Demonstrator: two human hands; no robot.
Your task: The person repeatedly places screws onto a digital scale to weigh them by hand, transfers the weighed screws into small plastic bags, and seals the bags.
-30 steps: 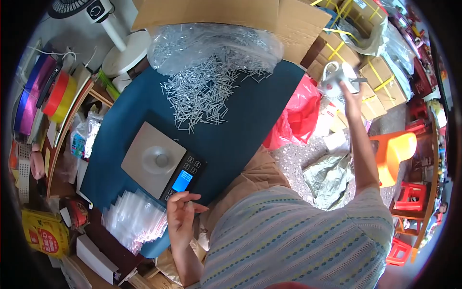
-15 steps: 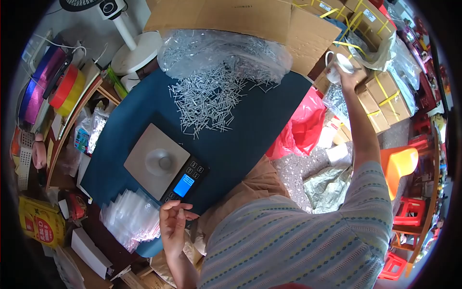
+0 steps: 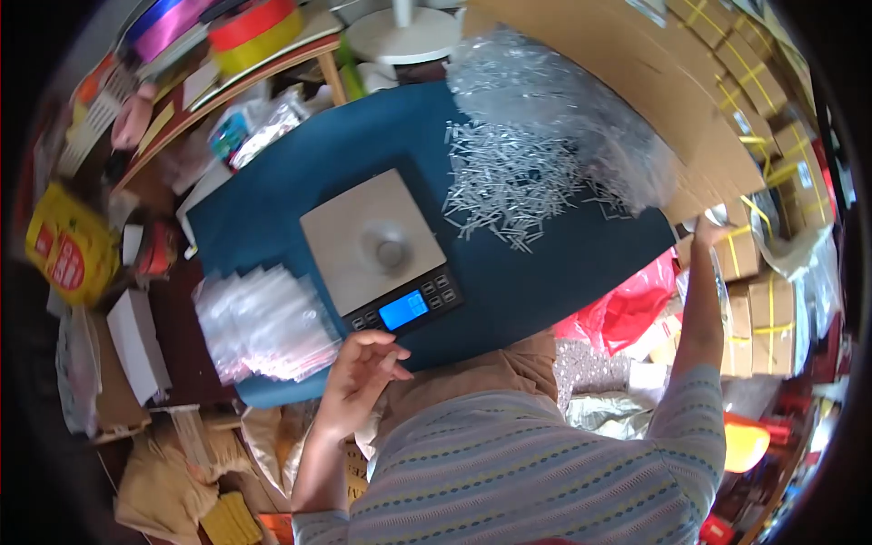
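Observation:
My right hand (image 3: 707, 231) reaches out at the far right, past the table edge, closed on a white mug (image 3: 718, 215); only a bit of the mug shows beside the cardboard. My left hand (image 3: 361, 374) hovers just in front of the digital scale (image 3: 350, 245), fingers loosely bent and apart, with nothing in them. On the scale's plate stands a small translucent round dish (image 3: 389, 250), and its display glows blue. Left of that hand lies a stack of clear plastic zip bags (image 3: 263, 322). A heap of silvery nails or screws (image 3: 513, 177) spreads from a clear plastic bag (image 3: 563, 100).
The dark blue tabletop (image 3: 490, 291) carries the scale, bags and heap. A big open cardboard box (image 3: 627, 73) borders it at the back right. A red plastic bag (image 3: 627, 304) hangs below the right edge. Strapped cartons (image 3: 772, 318) are stacked further right. Left, a shelf holds ribbon rolls (image 3: 254, 36).
The view has turned, so the table and scale appear shifted right. The mug in my right hand is now mostly hidden near the box edge. My left hand stays by the scale.

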